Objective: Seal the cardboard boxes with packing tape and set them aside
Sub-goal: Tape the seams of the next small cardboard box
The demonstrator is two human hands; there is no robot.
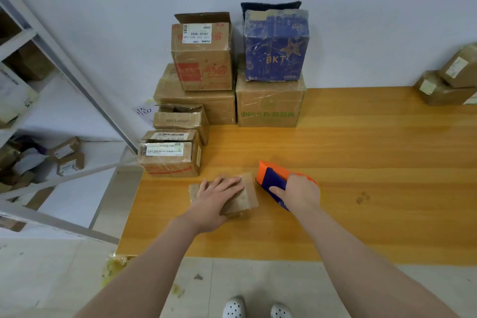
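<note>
A small flat cardboard box (244, 197) is pressed to the bench (361, 162) by the flat left hand (215, 197), while an orange-and-purple tape dispenser (275, 181) is gripped by the right hand (299, 192).

Table (361, 162), toward the near-left corner: small box (249, 197), left hand (219, 196) flat on it; tape dispenser (271, 175) just right of it, gripped by the right hand (299, 193). Left edge: labelled box (170, 160), second box (178, 120) just behind it. Far-left corner: wide box (219, 108) with open-flapped box (202, 59) on top; large box (269, 106) just right of it, upper box (276, 46) on it. Far-right corner: two stacked boxes (444, 90). Shelving (51, 59) stands left of the table.
</note>
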